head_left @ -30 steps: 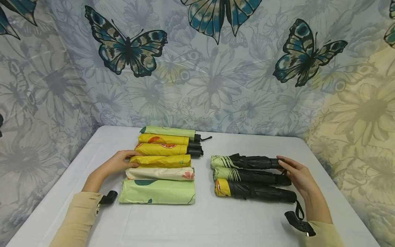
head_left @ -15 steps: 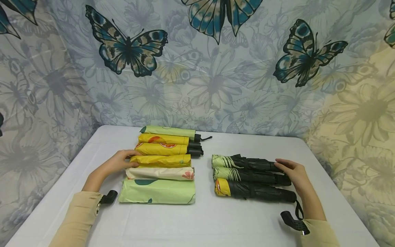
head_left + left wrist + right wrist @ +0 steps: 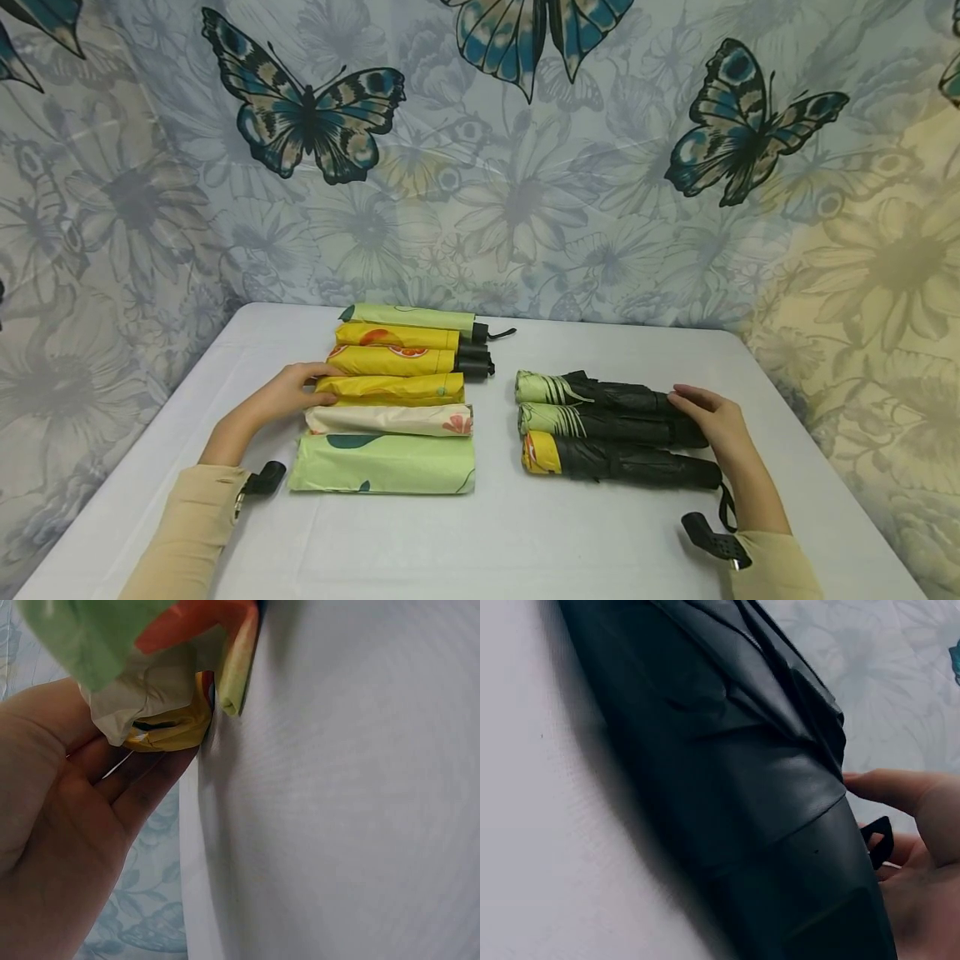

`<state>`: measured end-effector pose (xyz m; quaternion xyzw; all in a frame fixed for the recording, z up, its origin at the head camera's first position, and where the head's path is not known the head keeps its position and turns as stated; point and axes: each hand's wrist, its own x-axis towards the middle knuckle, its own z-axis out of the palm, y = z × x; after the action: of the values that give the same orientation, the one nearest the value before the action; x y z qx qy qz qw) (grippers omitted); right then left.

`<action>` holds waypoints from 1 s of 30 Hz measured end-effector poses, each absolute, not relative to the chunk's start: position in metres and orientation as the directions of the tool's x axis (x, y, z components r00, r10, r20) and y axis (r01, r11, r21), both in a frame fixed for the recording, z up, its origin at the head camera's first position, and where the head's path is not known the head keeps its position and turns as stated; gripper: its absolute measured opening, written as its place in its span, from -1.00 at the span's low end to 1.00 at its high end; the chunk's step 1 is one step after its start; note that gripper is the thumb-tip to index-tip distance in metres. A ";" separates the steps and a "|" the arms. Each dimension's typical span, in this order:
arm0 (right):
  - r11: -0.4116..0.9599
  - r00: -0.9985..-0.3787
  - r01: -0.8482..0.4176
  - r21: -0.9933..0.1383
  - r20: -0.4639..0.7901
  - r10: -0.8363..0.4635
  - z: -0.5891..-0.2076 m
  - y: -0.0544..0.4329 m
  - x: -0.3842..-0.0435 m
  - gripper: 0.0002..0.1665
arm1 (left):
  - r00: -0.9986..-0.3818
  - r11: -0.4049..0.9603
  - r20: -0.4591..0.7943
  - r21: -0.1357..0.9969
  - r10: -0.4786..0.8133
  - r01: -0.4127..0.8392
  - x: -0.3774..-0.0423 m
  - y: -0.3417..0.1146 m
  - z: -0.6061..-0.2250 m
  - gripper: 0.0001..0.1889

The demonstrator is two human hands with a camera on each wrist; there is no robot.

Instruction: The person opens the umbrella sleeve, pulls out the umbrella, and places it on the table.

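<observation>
Left wrist view gets what the head view hides: crumpled sleeve ends, fingers of the left hand (image 3: 288, 393) tucked behind them. Right wrist view shows a strap loop (image 3: 886, 844) by the fingers; can't pick it out from overhead.

Layout: nearest yellow sleeve (image 3: 397, 390) sits mid-row on the left, touching the cream sleeve (image 3: 390, 422); near green sleeve (image 3: 390, 467) at the front. Far black umbrella (image 3: 618, 395) heads the right-hand trio. A gap splits the groups — broad strip of white surface (image 3: 600, 533) in front, back edge close behind the far green umbrella (image 3: 412, 317).

Left grip: pinching the yellow sleeve's outer end, forearm angled in. Right hand (image 3: 716, 421): fingertips on the black umbrella's handle end, forearm leaning inward — can't tell if that grip closes.
</observation>
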<state>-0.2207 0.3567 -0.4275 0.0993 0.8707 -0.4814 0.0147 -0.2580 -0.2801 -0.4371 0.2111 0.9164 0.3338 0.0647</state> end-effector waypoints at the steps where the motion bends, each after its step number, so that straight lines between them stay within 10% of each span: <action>1: 0.516 -0.979 0.189 -0.835 -0.119 0.167 -0.428 0.357 -0.221 -0.13 | -0.902 0.687 0.023 0.639 0.432 0.345 -0.258 -0.280 -0.437 -0.62; 11: 0.524 -0.986 0.155 -0.837 -0.100 0.133 -0.430 0.362 -0.217 -0.14 | -0.902 0.691 0.014 0.638 0.431 0.340 -0.258 -0.279 -0.436 -0.62; 18: 0.233 -0.974 0.226 -0.946 -0.221 0.048 -0.434 0.376 -0.216 -0.18 | -0.903 0.693 0.017 0.635 0.430 0.342 -0.257 -0.278 -0.436 -0.62; 30: 0.072 -0.956 0.293 -0.953 -0.294 0.003 -0.437 0.386 -0.216 -0.65 | -0.904 0.691 0.016 0.639 0.428 0.338 -0.258 -0.280 -0.438 -0.63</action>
<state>-0.2157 0.3861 -0.4374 0.1020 0.7243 -0.6733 0.1078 -0.2584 -0.2800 -0.4378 0.2088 0.9171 0.3328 0.0670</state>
